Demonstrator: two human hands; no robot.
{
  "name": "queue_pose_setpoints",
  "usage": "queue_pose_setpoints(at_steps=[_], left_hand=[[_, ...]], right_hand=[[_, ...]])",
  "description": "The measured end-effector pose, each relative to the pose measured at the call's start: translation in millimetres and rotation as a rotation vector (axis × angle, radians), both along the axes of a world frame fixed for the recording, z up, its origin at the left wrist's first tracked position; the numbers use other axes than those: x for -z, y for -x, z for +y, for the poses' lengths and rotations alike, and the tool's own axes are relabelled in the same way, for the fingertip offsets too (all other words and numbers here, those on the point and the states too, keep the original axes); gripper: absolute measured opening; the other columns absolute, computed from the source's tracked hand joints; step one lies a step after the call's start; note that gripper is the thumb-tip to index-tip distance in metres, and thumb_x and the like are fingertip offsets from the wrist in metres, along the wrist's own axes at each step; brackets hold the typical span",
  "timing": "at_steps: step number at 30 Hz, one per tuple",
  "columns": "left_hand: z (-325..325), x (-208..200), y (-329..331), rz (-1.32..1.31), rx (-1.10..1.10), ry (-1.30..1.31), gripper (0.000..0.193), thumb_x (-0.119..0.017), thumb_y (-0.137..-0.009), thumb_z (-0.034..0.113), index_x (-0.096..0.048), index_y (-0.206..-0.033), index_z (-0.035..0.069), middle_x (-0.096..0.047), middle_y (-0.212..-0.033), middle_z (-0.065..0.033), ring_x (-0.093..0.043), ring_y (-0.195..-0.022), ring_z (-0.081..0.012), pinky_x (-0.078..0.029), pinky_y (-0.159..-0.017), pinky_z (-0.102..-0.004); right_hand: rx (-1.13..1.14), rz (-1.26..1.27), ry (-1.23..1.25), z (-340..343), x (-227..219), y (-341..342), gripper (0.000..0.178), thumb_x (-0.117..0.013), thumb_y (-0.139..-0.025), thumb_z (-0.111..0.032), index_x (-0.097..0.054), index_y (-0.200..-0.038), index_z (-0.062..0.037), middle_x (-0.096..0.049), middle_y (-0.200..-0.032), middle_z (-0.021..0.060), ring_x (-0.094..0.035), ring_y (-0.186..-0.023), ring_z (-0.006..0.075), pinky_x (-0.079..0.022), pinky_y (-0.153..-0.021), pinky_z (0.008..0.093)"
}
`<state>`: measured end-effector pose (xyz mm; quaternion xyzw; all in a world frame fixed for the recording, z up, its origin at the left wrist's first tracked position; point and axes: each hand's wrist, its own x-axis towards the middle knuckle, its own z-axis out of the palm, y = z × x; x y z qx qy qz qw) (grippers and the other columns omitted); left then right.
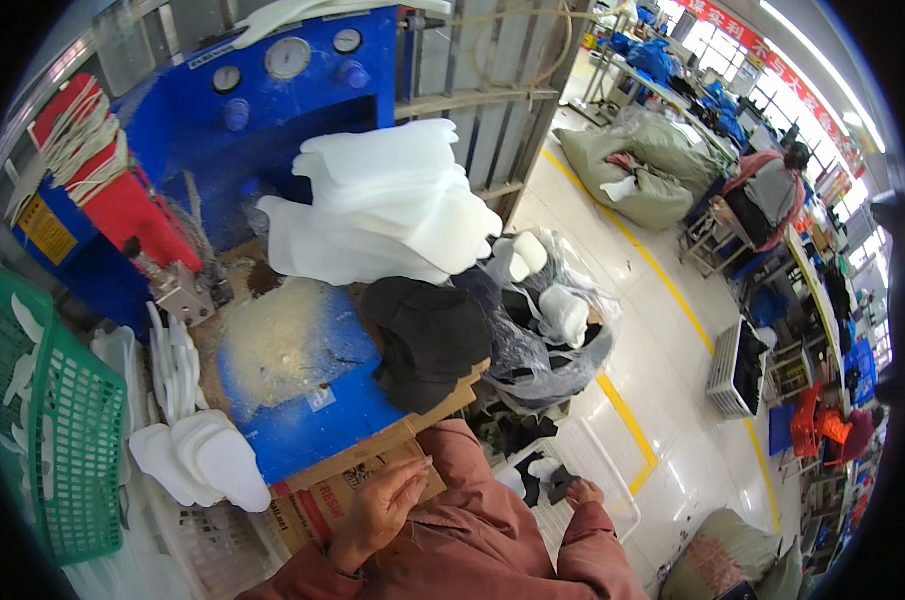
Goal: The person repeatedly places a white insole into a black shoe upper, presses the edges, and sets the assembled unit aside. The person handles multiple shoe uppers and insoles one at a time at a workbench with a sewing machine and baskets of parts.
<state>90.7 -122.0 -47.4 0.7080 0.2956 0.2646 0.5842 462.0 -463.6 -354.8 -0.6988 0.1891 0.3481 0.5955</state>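
My left hand (381, 507) is raised in front of my body, over a printed cardboard box (338, 492). Its fingers are pressed together; whether anything small is pinched in the tips I cannot make out. Low on the right, my right hand (585, 492) reaches over a white plastic crate (598, 465), fingers curled at a black fabric piece (561, 484). Black and white pieces lie around it in the crate. On the blue work surface (303, 435) in front of me are pale crumbs (278, 335) and a stack of black shaped pieces (423, 335).
Behind stand white foam sheets (383, 205) and a blue machine with gauges (289, 58). White insole-shaped pieces (208, 460) and a green basket (78, 440) are at left. A plastic bag of pieces (563, 340) sits right. A person (768, 195) sits farther off.
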Motion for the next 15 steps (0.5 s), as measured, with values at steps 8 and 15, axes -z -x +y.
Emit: queue_pose_setpoints(at_steps=[8,15], left_hand=[[2.1,8.3,11.8,0.053,0.019,0.001,0.03,-0.065,-0.103,0.01,-0.068,-0.131,-0.001,-0.069,-0.129,-0.0167,-0.071,-0.11,-0.026,-0.057,-0.09,-0.034],[0.2,6.8,29.7,0.069,-0.046,0.043,0.029,-0.067,-0.101,0.012,-0.07,-0.128,0.002,-0.07,-0.125,-0.0168,-0.07,-0.11,-0.0324,-0.056,-0.091,-0.0382]], right_hand=[[-0.971,-1.313,-0.208,303.5,-218.8,26.4,0.042,-0.074,-0.09,-0.005,-0.069,-0.132,-0.0085,-0.065,-0.136,0.0139,-0.065,-0.125,0.0313,-0.052,-0.104,0.0395],[-1.607,-1.658,-0.024,405.1,-262.6,55.6,0.051,-0.078,-0.084,-0.02,-0.068,-0.134,-0.0126,-0.062,-0.136,0.0147,-0.059,-0.128,0.0358,-0.049,-0.107,0.0438]])
